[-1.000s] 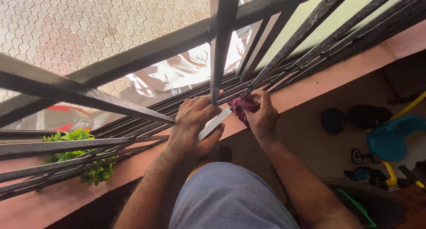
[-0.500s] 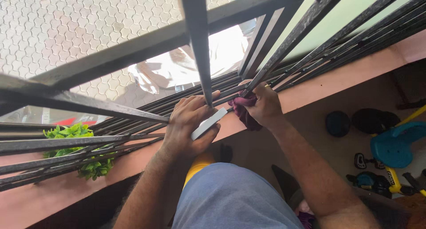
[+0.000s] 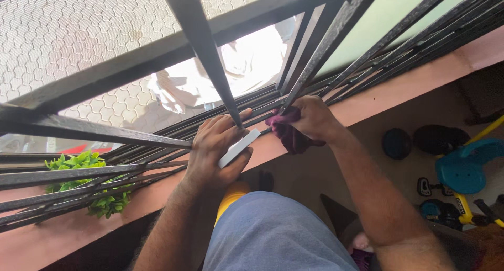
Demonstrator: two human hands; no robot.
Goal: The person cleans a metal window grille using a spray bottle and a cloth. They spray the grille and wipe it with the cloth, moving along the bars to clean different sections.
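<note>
Head view: the right hand [image 3: 313,120] squeezes a soft, floppy dark red cloth [image 3: 287,133] against the black metal bars [image 3: 315,66]. The left hand [image 3: 214,150] grips a flat, stiff white block [image 3: 239,147].

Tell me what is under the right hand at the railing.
A maroon cloth is bunched under the right hand against a black railing bar, its tail hanging below. The fingers cover the part of the cloth touching the bar.

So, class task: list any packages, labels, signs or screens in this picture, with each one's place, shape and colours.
Packages, signs, screens: none can be made out.
Possible labels: small pale marks on the dark toy pieces on the floor at right, beside the teal and yellow toy; too small to describe further.
</note>
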